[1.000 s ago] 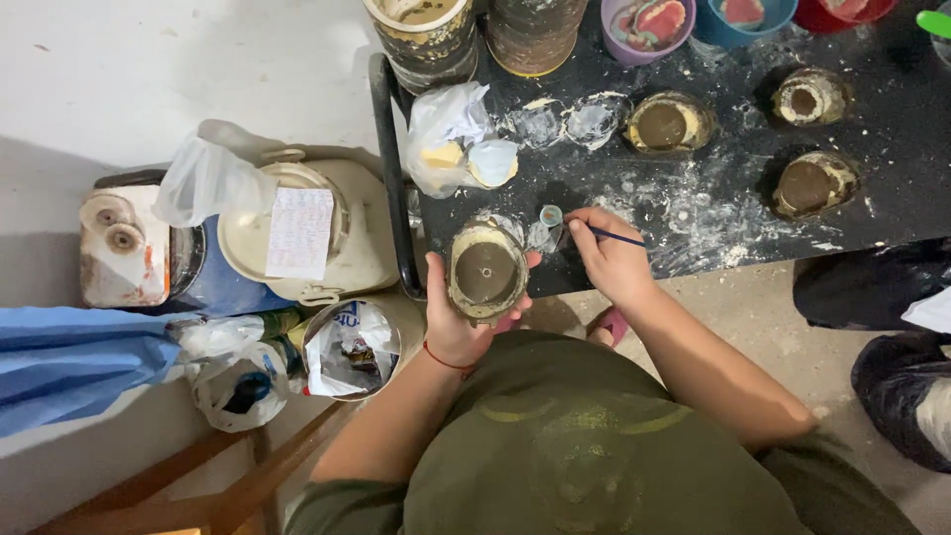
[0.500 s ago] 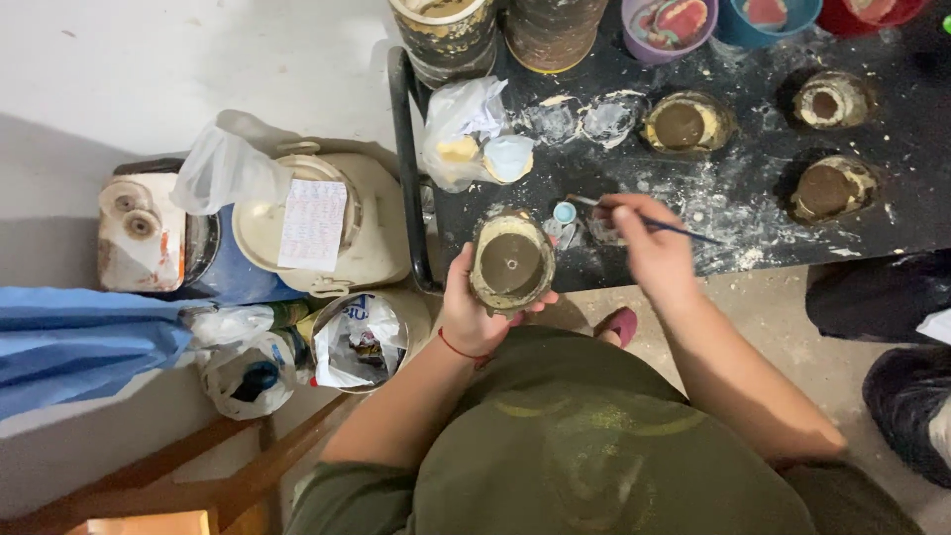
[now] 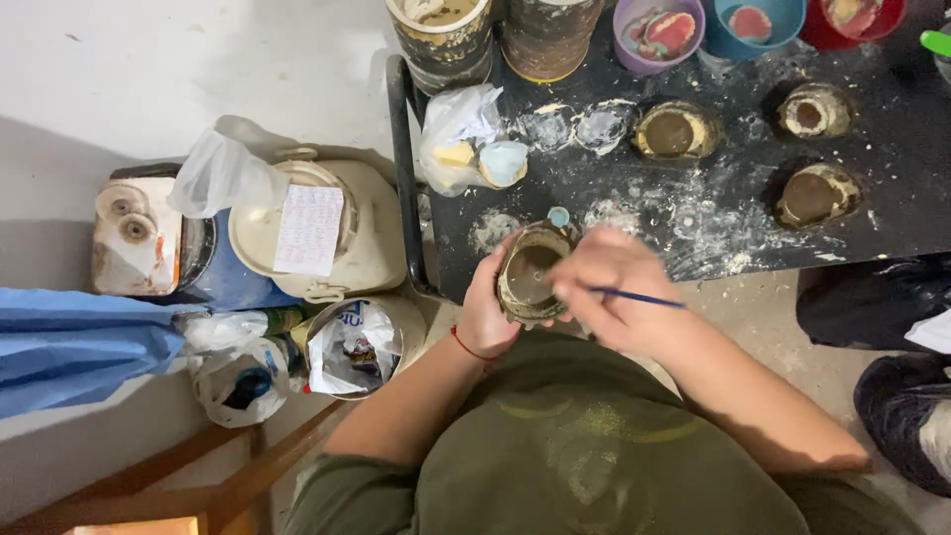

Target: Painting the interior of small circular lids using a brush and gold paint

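While the left hand (image 3: 487, 309) grips a muddy round mould (image 3: 532, 278) just off the black bench's (image 3: 892, 213) near edge, the right hand (image 3: 616, 287) pinches a thin blue brush (image 3: 639, 297) over it, hiding the brush tip and the mould's right rim.

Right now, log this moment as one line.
left hand: holds round mould | right hand: holds thin blue brush at mould | black table: three more moulds

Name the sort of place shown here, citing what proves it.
Probably a craft workshop: a black worktable dusted with white powder, round moulds laid out on it, and a thin brush worked inside a held mould.
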